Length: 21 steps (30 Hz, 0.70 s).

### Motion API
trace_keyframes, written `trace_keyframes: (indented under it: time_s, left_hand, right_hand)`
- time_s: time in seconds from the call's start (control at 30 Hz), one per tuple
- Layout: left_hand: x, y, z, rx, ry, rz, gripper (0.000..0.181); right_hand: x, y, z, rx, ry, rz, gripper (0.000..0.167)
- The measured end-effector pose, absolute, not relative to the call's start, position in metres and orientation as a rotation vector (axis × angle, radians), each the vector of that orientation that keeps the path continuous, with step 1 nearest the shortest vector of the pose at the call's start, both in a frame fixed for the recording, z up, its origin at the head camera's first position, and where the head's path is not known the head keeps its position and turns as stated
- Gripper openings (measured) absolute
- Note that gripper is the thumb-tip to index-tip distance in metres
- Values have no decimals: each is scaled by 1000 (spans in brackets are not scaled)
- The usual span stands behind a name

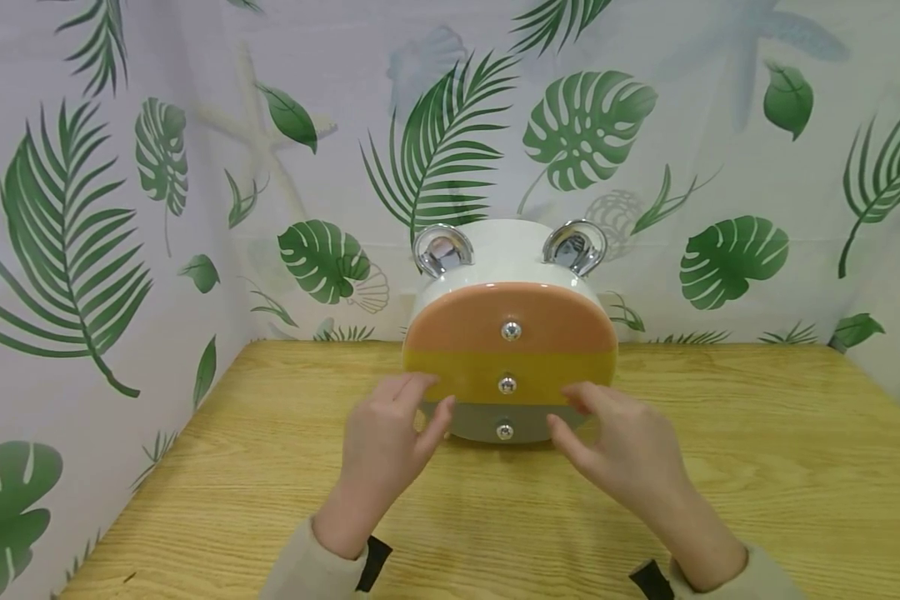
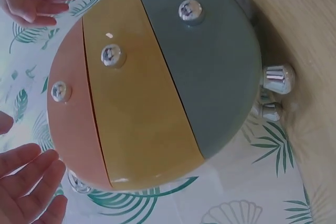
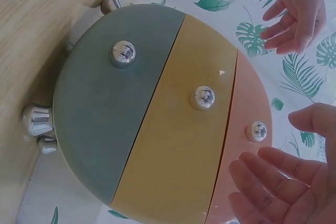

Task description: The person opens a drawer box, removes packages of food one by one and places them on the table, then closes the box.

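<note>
A rounded box [image 1: 457, 371] has an orange, a yellow and a grey-green band on its front, each with a round silver knob. Two silver ear-like rings rise from its white top. In the head view, the left hand [image 1: 390, 433] hovers before its lower left side and the right hand [image 1: 630, 446] before its lower right side, fingers relaxed and apart, holding nothing. The left wrist view shows the left fingers [image 2: 34, 182] beside the orange band [image 2: 79, 124]; the right wrist view shows the right fingers [image 3: 278, 182] over the edge of the orange band [image 3: 247, 98].
The box stands on a wood-grain table [image 1: 757, 467] near its back edge. Behind and at the sides hangs a white cloth [image 1: 480, 108] printed with green leaves. Silver feet [image 2: 278, 80] show under the box in the left wrist view.
</note>
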State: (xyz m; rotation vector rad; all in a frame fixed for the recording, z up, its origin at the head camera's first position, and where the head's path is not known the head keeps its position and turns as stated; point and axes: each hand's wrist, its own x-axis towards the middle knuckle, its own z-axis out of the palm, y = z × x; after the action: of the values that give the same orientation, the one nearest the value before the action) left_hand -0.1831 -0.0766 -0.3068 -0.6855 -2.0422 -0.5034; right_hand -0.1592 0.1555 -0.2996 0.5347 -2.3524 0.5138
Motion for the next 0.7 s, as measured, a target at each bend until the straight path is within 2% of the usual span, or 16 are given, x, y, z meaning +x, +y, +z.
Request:
trace_keyframes:
  time_s: [0.47, 0.7]
  left_hand:
    - [-211, -100, -294, -629, -1887, -751, 14]
    - [-227, -105, -290, -610, -1862, -1033, 12]
  right_hand:
    - [-163, 154, -304, 568, -2254, 509, 18]
    - [-163, 152, -304, 577, -2262, 515, 18]
